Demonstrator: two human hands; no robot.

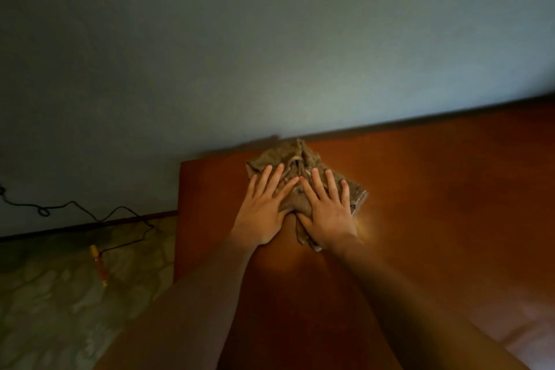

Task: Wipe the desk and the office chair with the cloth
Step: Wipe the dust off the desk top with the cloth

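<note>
Now I'm pressing my left hand [264,210] and right hand [327,215], fingers spread flat, atop the soft, limp cloth [288,156] bunching on the desk [435,189].

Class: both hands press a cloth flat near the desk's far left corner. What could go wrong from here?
1. The cloth lies near the back edge and left corner of the desk; a forward push might slide it off.
2. It is bunched under the left hand and right hand, so wiping may be uneven.

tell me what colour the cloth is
The cloth is a dull brown, seen in the head view.
</note>
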